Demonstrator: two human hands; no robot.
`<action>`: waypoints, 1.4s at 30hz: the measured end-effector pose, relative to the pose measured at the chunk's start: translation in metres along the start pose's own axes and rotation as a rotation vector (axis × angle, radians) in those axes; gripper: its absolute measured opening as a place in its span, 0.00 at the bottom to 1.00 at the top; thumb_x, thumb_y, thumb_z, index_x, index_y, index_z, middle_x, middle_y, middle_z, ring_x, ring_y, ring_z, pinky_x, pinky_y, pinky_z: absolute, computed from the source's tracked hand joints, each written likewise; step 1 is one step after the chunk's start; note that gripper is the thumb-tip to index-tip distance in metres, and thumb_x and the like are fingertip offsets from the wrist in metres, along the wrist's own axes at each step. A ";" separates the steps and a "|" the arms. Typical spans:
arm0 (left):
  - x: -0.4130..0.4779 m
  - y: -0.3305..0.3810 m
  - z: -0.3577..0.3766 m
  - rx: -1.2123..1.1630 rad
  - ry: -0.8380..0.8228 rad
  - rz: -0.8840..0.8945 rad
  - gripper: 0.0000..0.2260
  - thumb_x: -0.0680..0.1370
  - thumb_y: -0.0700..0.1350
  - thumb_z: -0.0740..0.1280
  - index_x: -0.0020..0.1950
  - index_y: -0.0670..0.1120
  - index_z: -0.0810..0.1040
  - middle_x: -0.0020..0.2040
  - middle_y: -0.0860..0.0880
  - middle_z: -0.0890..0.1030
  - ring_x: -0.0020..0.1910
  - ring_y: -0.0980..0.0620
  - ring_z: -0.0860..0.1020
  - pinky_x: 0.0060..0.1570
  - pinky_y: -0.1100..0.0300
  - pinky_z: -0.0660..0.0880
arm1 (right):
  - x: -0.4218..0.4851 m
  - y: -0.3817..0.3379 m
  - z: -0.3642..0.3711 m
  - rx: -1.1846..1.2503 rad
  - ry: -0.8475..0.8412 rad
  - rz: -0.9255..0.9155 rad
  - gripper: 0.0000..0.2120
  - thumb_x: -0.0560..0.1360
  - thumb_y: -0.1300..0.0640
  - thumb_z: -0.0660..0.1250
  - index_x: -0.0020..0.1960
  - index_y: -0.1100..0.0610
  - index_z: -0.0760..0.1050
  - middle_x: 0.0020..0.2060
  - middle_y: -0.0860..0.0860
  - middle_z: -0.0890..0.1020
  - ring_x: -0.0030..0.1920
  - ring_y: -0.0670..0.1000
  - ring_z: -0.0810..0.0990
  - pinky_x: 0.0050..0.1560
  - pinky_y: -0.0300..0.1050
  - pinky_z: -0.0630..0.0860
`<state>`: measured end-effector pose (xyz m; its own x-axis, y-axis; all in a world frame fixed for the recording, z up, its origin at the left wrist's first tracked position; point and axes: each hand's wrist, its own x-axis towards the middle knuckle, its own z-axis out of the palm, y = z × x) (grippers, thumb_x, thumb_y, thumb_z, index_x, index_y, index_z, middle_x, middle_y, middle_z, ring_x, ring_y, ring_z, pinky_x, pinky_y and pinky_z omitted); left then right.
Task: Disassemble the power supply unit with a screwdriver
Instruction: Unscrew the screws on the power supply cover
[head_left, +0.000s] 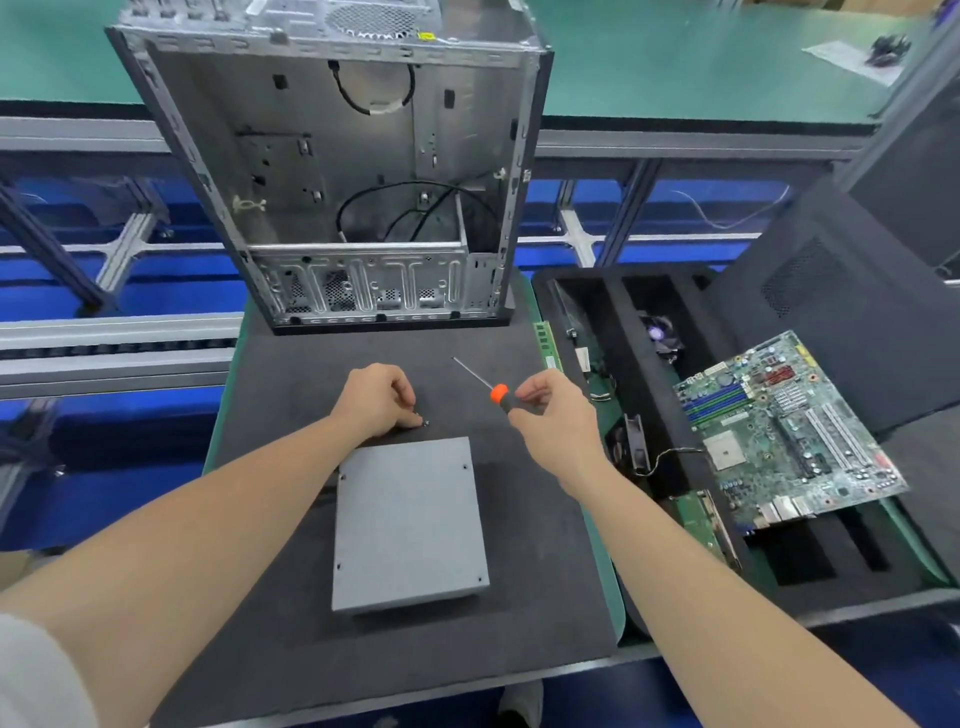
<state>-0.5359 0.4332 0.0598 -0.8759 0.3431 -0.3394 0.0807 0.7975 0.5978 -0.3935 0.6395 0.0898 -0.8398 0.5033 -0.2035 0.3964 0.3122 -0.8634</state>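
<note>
The flat grey metal power supply box (410, 525) lies lower centre, just below my left hand (376, 400), whose curled fingers pinch a small dark screw (425, 422). To its upper right, my right hand (556, 410) grips the orange-collared screwdriver (498, 393).

Open case (363, 156) stands far on mat (545, 545). Motherboard (779, 431) and fan (636, 441) lie in foam tray (613, 322), right.

The right hand (550, 415) hides most of the screwdriver (498, 393) handle.
</note>
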 end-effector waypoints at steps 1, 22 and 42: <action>0.000 -0.001 -0.001 -0.001 -0.001 -0.003 0.14 0.64 0.42 0.86 0.39 0.49 0.82 0.35 0.54 0.83 0.36 0.58 0.81 0.31 0.72 0.69 | 0.002 0.003 0.002 0.009 0.002 0.001 0.11 0.75 0.61 0.72 0.49 0.46 0.75 0.51 0.45 0.81 0.54 0.47 0.80 0.39 0.40 0.72; -0.114 -0.008 -0.016 -0.295 0.318 0.063 0.15 0.80 0.34 0.65 0.50 0.54 0.84 0.46 0.57 0.87 0.45 0.61 0.83 0.43 0.74 0.73 | -0.027 0.035 0.039 -0.057 0.191 -0.017 0.10 0.79 0.67 0.64 0.55 0.55 0.77 0.59 0.55 0.77 0.43 0.46 0.75 0.43 0.40 0.70; -0.207 -0.001 0.034 -1.024 0.540 -0.780 0.18 0.77 0.46 0.70 0.63 0.53 0.68 0.70 0.43 0.65 0.63 0.41 0.69 0.64 0.43 0.72 | -0.041 -0.024 0.031 -0.325 -0.004 -0.377 0.07 0.78 0.54 0.69 0.56 0.52 0.79 0.55 0.49 0.77 0.56 0.51 0.75 0.62 0.51 0.72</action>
<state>-0.3381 0.3781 0.1045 -0.6251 -0.4348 -0.6482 -0.6811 -0.1019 0.7251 -0.3805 0.5863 0.1040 -0.9482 0.3037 0.0931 0.1588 0.7070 -0.6891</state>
